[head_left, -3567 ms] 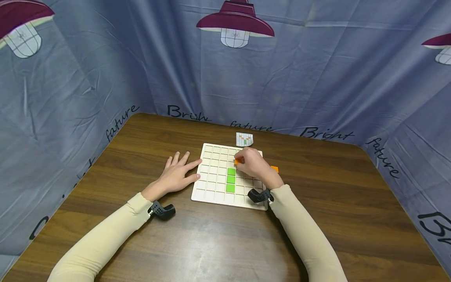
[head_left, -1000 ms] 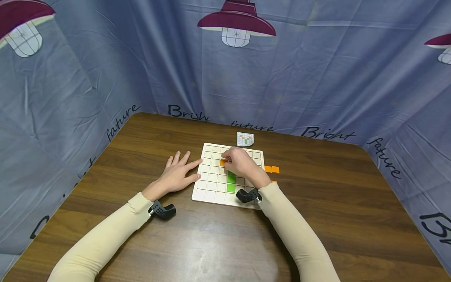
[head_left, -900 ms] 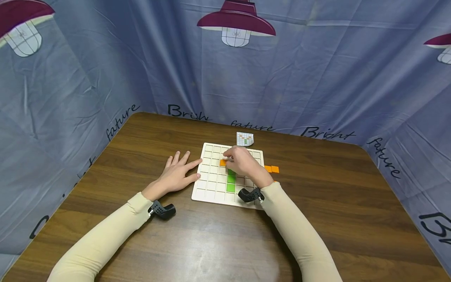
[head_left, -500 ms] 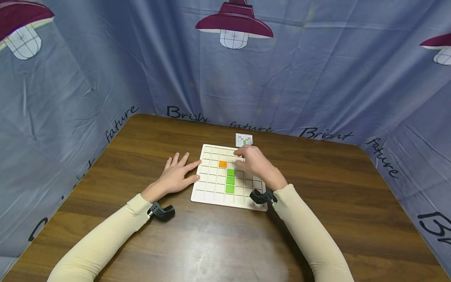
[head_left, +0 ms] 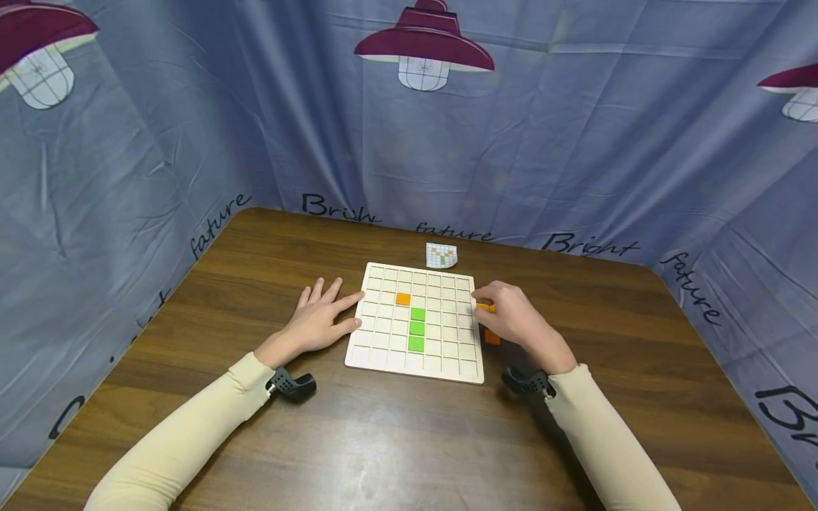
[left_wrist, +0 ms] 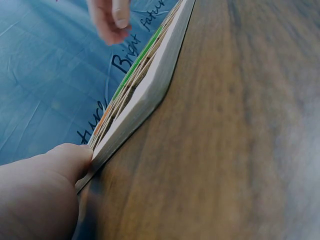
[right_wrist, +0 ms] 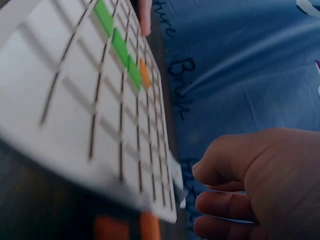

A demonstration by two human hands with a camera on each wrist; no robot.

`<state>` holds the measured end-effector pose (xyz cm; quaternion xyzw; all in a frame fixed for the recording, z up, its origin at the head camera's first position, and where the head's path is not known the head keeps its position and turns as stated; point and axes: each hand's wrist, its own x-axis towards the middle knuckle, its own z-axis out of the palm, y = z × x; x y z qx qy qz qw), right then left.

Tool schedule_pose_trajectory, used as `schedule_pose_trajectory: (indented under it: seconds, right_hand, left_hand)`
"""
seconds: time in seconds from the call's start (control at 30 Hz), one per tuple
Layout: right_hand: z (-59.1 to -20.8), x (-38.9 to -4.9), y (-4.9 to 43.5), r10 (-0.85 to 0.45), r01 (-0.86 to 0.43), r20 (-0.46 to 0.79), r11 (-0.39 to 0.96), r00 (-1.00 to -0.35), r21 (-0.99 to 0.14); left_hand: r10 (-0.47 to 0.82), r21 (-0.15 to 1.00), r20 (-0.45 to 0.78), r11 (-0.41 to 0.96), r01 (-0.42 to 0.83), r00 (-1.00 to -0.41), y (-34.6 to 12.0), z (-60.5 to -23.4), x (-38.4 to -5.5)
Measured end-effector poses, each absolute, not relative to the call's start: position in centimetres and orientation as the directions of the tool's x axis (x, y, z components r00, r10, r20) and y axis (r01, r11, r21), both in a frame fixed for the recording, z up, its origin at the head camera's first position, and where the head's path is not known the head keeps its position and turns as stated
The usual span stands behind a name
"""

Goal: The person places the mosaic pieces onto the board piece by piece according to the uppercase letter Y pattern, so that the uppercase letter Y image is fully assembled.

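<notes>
Well, the board: a pale cream square panel (head_left: 450,333) ruled into grid cells, lying flat on the brown wood-grain worktop (head_left: 383,433).
Green on the grid: three bright green square tiles (head_left: 417,328) in one column, each in its own cell.
Orange on the grid: one orange square tile (head_left: 403,299), diagonally up and left of the farthest green one.
Loose orange: more orange square tiles (head_left: 492,337) on the worktop just beside the board's right edge, partly hidden, so I cannot count them.
Left wrist's angle: the board's thick side edge, which the head view flattens.
Head view's extra: a small white paper card (head_left: 441,255) with a printed coloured grid, seen whole behind the board; the right wrist catches only its curled edge.
Left hand (head_left: 317,318): fingers straight and spread, gripping nothing, thumb and forefinger against the board's left edge.
Right hand (head_left: 514,316): fingers bent, a gap between thumb and forefinger, apparently holding nothing; one loose orange tile shows in that gap from above, though whether they touch I cannot tell.
</notes>
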<state>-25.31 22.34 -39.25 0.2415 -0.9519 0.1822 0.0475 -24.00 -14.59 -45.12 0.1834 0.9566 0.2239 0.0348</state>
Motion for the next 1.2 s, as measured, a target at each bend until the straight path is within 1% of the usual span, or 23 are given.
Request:
schedule_pose_trajectory:
  seconds: [0.27,0.43,1.2]
  right_hand:
    - [-41.1,-24.2,24.6,-0.403,-0.425,0.135,0.852,-0.905,-0.306]
    - [-41.7,-23.8,25.4,-0.396,-0.409,0.109,0.855,-0.912,-0.317]
    - [-42.2,-23.3,25.8,-0.436,-0.446,0.102,0.847,-0.894,-0.289]
  left_hand:
    - [0.360,0.439,0.020,0.835,0.331,-0.933,-14.8,-45.0,-23.8]
    - [0.364,0.440,0.014,0.834,0.333,-0.931,-14.8,-45.1,-23.7]
    - [0.372,0.436,0.020,0.832,0.343,-0.928,-14.6,-45.0,-23.8]
